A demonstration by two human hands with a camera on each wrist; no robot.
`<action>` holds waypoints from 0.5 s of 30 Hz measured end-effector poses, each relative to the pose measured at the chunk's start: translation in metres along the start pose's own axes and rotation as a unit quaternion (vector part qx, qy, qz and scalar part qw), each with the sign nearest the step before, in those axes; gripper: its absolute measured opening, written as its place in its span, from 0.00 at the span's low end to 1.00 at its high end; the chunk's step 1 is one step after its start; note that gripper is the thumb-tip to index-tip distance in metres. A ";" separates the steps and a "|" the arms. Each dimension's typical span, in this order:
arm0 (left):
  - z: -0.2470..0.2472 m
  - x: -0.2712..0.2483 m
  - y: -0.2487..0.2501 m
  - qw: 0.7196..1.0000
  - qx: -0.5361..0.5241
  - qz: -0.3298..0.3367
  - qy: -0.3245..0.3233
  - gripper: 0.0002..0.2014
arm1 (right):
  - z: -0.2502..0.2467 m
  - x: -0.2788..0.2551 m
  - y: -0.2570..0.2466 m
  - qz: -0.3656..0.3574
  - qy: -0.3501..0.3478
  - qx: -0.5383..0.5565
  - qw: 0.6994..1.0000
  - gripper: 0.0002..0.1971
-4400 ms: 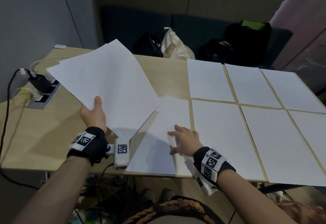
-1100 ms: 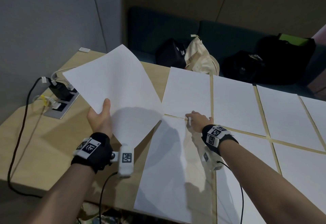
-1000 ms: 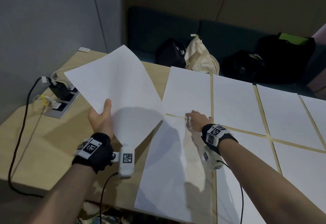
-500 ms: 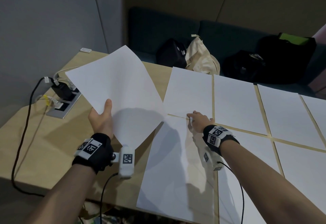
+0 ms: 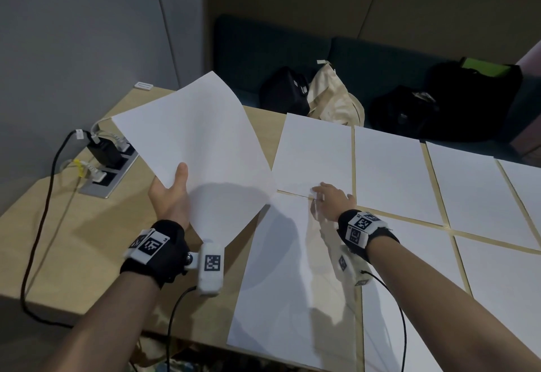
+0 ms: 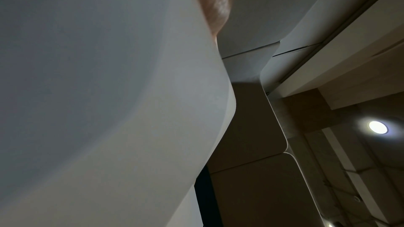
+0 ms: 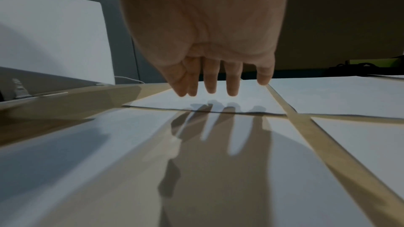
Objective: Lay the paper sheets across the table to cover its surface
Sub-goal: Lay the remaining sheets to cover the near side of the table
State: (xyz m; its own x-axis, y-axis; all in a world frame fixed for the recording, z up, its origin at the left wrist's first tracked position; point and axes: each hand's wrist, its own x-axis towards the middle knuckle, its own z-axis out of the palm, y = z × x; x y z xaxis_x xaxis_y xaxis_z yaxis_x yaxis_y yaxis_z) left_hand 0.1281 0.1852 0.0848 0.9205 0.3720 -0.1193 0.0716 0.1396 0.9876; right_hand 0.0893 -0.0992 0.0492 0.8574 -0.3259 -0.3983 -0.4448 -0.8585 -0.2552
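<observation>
My left hand (image 5: 171, 193) grips a stack of white paper sheets (image 5: 199, 149) raised above the table's left part, thumb on top. In the left wrist view that stack (image 6: 98, 110) fills most of the picture. My right hand (image 5: 330, 197) hovers with straight, slightly spread fingers (image 7: 211, 84) just over the far edge of the near sheet (image 5: 281, 269) and the near edge of the far sheet (image 5: 314, 155); its shadow falls on the paper below. Several more sheets (image 5: 392, 172) lie flat in two rows to the right, with thin gaps of wood between them.
The wooden table (image 5: 73, 243) is bare on its left. A power socket panel with plugs and cables (image 5: 105, 164) sits near the left edge. Dark bags (image 5: 285, 90) and a cream cloth bag (image 5: 333, 96) lie on the bench behind the table.
Hardly anything moved in the last second; my right hand stays at the seam between the two sheets. Since 4.4 s ago another sheet lies in the far row.
</observation>
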 end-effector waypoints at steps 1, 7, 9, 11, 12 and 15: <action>0.001 0.000 0.001 1.000 -0.001 -0.001 -0.004 0.17 | 0.000 0.000 -0.001 -0.010 0.009 0.006 1.000 0.21; 0.005 -0.002 0.011 0.998 -0.014 0.003 -0.054 0.16 | -0.019 -0.014 -0.022 -0.112 0.016 0.181 0.977 0.23; 0.006 -0.001 0.014 0.997 -0.018 -0.004 -0.074 0.17 | -0.030 -0.024 -0.034 -0.134 -0.015 0.258 0.957 0.26; 0.007 0.001 0.016 0.995 -0.016 -0.012 -0.094 0.17 | -0.038 -0.034 -0.044 -0.139 -0.023 0.325 0.935 0.27; 0.008 0.002 0.017 0.994 -0.014 -0.017 -0.105 0.16 | -0.040 -0.037 -0.048 -0.139 -0.020 0.358 0.923 0.26; 0.008 -0.001 0.017 0.991 -0.004 -0.017 -0.129 0.18 | -0.043 -0.045 -0.052 -0.147 0.005 0.434 0.889 0.17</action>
State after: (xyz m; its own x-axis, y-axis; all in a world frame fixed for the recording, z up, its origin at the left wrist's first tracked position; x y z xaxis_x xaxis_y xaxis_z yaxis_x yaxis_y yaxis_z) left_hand 0.1317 0.1801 0.1023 0.9855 0.1192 -0.1205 0.1013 0.1563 0.9825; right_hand 0.0853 -0.0566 0.1178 0.9698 -0.1453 -0.1957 -0.2300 -0.2791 -0.9323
